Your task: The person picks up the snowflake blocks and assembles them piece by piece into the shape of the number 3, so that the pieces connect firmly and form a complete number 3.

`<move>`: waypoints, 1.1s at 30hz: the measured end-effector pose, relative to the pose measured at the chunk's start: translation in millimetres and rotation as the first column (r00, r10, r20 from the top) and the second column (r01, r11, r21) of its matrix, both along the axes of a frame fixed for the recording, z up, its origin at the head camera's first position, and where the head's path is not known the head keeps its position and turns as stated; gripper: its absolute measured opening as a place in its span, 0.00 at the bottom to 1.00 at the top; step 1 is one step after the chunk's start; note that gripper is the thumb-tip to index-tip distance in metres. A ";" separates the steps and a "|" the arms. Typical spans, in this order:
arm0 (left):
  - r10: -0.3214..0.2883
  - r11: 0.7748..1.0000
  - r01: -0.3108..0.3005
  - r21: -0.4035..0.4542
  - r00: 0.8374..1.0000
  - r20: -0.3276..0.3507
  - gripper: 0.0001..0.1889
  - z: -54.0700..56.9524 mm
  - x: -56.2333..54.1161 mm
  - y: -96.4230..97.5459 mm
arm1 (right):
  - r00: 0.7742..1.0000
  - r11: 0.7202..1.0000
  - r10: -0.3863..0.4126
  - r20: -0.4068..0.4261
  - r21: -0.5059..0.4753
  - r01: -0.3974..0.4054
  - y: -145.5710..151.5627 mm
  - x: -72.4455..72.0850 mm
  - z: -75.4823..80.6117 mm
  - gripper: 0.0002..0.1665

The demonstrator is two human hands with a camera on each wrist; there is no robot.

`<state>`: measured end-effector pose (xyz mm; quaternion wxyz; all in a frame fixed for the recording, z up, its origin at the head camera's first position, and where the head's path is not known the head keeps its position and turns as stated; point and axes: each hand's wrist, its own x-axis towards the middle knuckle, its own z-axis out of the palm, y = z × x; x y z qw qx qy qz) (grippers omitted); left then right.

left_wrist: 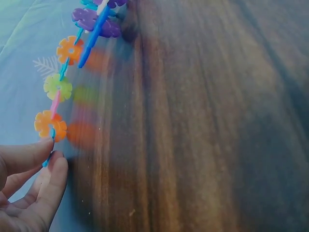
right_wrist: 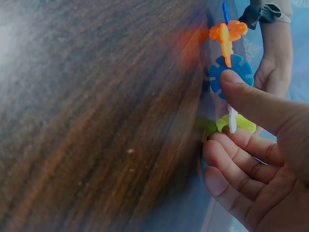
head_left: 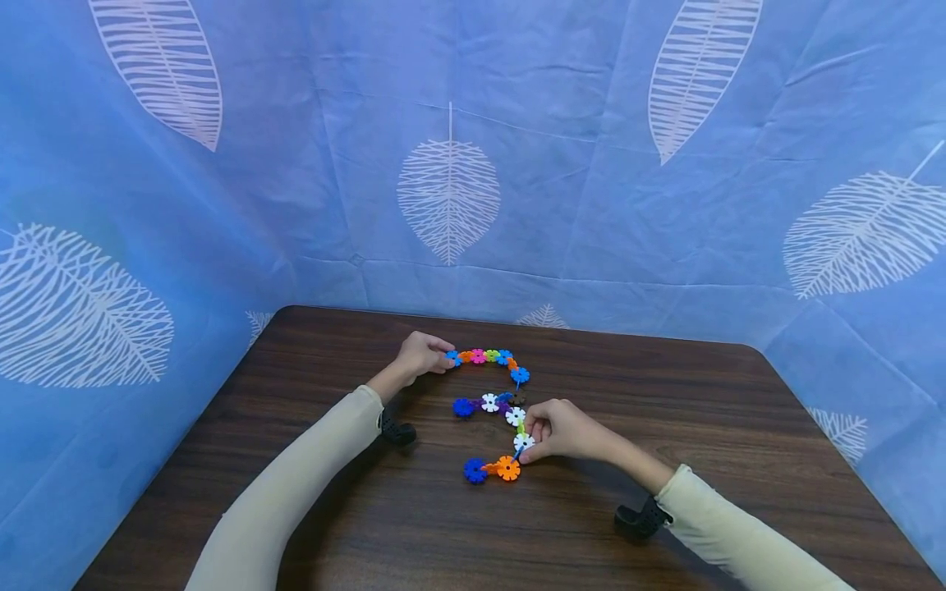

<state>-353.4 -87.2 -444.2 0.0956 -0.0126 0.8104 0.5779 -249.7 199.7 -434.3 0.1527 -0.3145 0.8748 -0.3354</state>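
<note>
A chain of slotted plastic snowflake discs lies on the table in a shape like a figure 3. At its upper left end, my left hand (head_left: 423, 355) pinches a blue snowflake disc (left_wrist: 47, 161) between thumb and fingers, beside an orange disc (left_wrist: 44, 123). My right hand (head_left: 565, 431) holds the chain's lower right curve. Its thumb presses on a blue disc (right_wrist: 217, 83), while its fingers bend by a white disc (right_wrist: 232, 121) and a lime disc (right_wrist: 245, 124). Orange discs (head_left: 508, 469) and a dark blue disc (head_left: 475, 470) form the lower end.
The chain's middle arm ends in a dark blue disc (head_left: 463, 408) next to purple and white ones. All of it rests on a dark wood-grain table (head_left: 665, 394). A blue curtain (head_left: 562, 205) with white leaf prints hangs behind. Each wrist wears a black strap mount.
</note>
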 end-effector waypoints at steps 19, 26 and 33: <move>-0.002 1.000 0.002 0.007 1.000 -0.001 0.15 -2.6 -8.3 -2.1 | 0.997 0.997 0.077 0.028 -0.011 -0.077 5.2 -2.8 2.3 0.13; -0.018 1.000 0.018 0.020 1.000 0.004 0.17 -4.3 -10.3 -4.0 | 0.996 0.997 0.077 0.039 -0.010 -0.077 4.6 -3.1 1.7 0.14; -0.022 1.000 0.022 0.019 1.000 -0.001 0.17 -4.9 -10.5 -4.8 | 0.995 0.996 0.089 0.041 -0.025 -0.088 5.4 -3.7 1.6 0.14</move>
